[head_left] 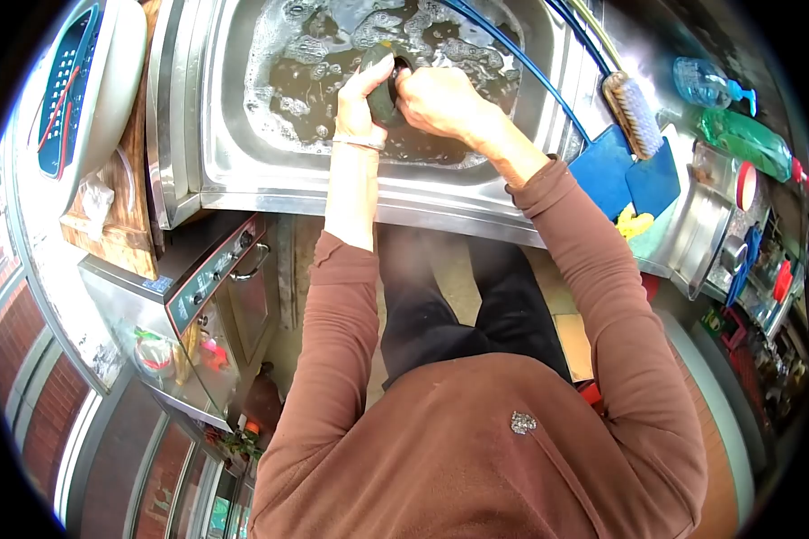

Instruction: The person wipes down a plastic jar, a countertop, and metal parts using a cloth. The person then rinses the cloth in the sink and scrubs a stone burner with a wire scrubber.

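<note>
Over a steel sink (220, 126) of murky, foamy water, both my hands meet at a dark green, rounded object (384, 101). It looks smooth, and a small yellow spot shows by its upper end; its kind is unclear. My left hand (360, 103) is closed around its left side, thumb on top, with a pale bracelet (360, 141) at the wrist. My right hand (445, 101) is closed with curled fingers against the object's right side. Something small and dark (402, 65) shows at those fingertips, too hidden to name.
Right of the sink lie a scrub brush (634, 112), blue scoops (607, 171), a clear pump bottle (706, 83) and a green bottle (742, 139). At left, a white basin (117, 99) rests on a wooden board (121, 225) above a steel appliance (216, 278).
</note>
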A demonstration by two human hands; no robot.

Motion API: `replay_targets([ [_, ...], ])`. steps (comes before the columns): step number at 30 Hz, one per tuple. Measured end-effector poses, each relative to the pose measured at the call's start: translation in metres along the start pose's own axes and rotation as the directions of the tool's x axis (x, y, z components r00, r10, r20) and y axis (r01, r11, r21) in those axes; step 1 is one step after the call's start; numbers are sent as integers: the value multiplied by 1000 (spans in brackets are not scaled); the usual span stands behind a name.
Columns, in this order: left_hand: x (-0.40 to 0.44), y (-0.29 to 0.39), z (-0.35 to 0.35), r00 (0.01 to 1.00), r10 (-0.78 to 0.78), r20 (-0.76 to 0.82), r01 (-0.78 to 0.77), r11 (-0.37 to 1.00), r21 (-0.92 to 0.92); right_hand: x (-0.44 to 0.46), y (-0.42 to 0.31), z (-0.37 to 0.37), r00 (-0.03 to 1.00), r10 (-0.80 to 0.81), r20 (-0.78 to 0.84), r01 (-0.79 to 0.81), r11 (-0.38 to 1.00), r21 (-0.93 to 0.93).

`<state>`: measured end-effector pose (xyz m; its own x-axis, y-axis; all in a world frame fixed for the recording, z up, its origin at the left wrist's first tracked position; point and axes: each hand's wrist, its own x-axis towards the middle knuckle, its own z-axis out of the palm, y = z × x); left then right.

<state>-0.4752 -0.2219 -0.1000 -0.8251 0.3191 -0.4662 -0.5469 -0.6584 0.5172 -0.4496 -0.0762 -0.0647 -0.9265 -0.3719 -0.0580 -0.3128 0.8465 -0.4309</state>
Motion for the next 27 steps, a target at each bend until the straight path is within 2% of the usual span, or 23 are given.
replay_targets([
  [4,-9,4,9,999,21,47,-26,993,112,-3,9,-16,986,71,153,-124,919,375],
  [7,-13,7,14,991,-16,133,-7,986,168,-7,24,-16,962,-27,273,-163,746,646],
  [11,-15,5,14,966,-69,248,24,983,183,-20,19,-31,933,-86,349,-253,533,807],
  [12,-12,2,12,961,-78,266,28,982,186,-22,20,-33,911,-63,407,-323,504,801],
  [15,-5,-1,9,953,-141,269,108,985,134,-40,1,-30,902,179,393,-385,-78,920],
  [16,-1,-3,8,960,-125,249,90,985,145,-46,-2,-19,920,221,324,-282,-202,938],
  [17,2,-3,6,952,-153,265,123,984,127,-48,-7,-17,869,306,390,-259,-391,883],
  [19,4,0,4,927,-231,296,216,973,81,-52,-12,-10,777,462,428,-132,-544,828],
  [20,-7,2,27,973,-190,129,186,982,39,-50,-14,-9,746,487,453,-125,-566,815],
  [23,-4,-1,20,975,-164,149,153,985,81,-29,-30,-5,617,633,468,9,-600,800],
  [24,-7,1,15,957,-223,186,207,973,102,-22,-37,-12,572,673,469,47,-597,801],
  [25,-5,-2,21,977,-181,115,168,979,117,-17,-45,-21,551,686,475,69,-605,793],
  [27,-5,3,19,963,-224,153,209,972,107,-14,-42,-13,590,660,465,94,-628,772],
])
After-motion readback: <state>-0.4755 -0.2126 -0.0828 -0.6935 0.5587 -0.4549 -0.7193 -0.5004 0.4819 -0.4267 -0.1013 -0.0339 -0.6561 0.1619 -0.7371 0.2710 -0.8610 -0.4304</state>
